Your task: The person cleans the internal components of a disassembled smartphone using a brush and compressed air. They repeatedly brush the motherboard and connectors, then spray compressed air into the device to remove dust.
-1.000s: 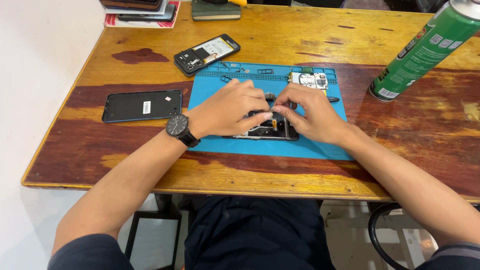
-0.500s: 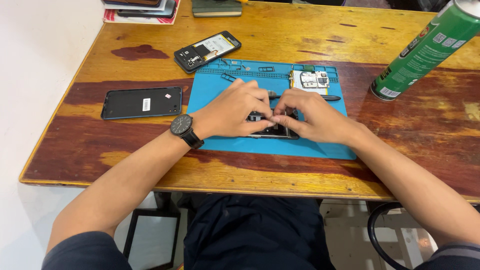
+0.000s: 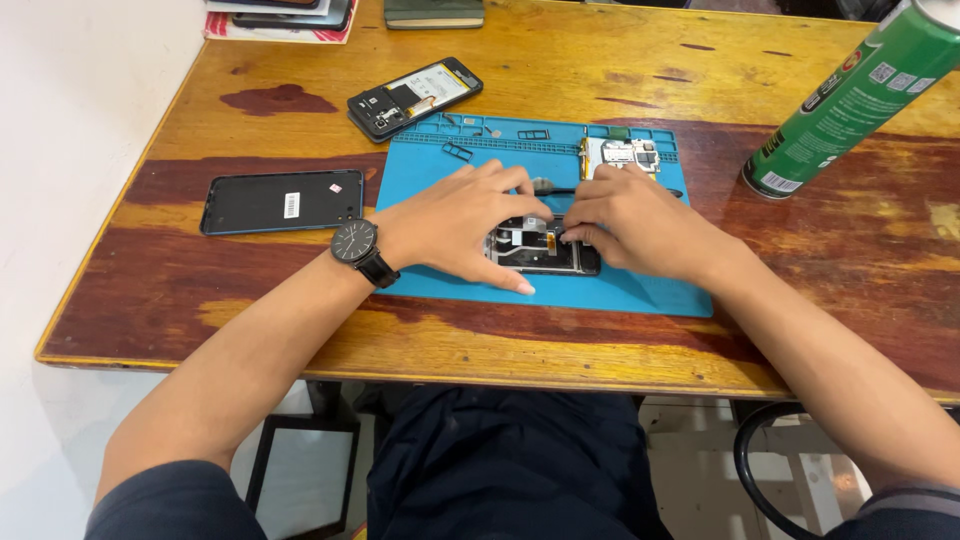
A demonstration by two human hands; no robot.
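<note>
Green labelled spray can (image 3: pixel 850 100) far right; white-stickered black panel (image 3: pixel 280 200) left.

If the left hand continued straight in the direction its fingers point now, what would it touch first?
The left hand points to the right across the opened phone on the blue mat. Going on, it would most likely meet the right hand first, since their fingertips are already almost touching above the phone.

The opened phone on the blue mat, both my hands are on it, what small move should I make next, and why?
Probably keep the left hand pressing the opened phone flat on the blue mat while the right hand works its fingertips at the small orange part near the middle. Both hands cover the phone, so the part's seating cannot be seen; a firm hold would likely stop the phone from sliding.
</note>
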